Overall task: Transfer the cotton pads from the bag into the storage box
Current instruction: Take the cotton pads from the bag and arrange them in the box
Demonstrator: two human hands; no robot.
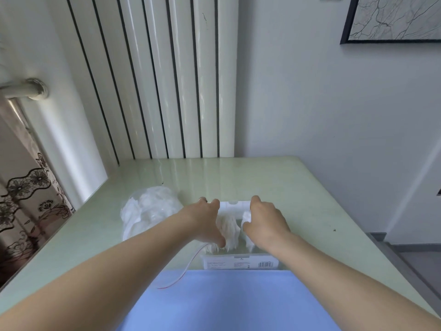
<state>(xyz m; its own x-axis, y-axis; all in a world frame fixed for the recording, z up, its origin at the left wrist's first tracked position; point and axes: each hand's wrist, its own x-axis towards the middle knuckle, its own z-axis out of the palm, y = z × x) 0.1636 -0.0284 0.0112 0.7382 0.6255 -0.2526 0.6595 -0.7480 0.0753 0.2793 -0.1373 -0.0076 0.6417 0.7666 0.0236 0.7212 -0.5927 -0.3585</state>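
Only the head view is given, so everything is read from there. A clear storage box [239,258] is seen on the pale green bench [310,199], just beyond a blue sheet [226,304] at the near edge. White cotton pads [229,229] are already packed inside it in upright rows. To the left of the box, a clear plastic bag [149,212] is lying with more pads bunched inside, so the job is judged to be partway done, not finished.

Both hands are held over the box. The left hand [206,222] is reached down into the left side, thumb touching the pads near the box's near wall; its fingers are mostly hidden behind the hand, so whether anything is gripped can't be told. The right hand [265,222] is curled down over a small white wad of pads [247,216] on the right side and looks clamped on it, probably being tucked in.

Step in hand: pads being settled and squared up in the box. Next, a fresh handful would need to be pulled from the bag, which calls for the bag mouth being found first.

The bag's opening isn't clearly made out; only a red-edged strip [176,278] trailing over the blue sheet is seen. The box label [241,264] is too small to read.
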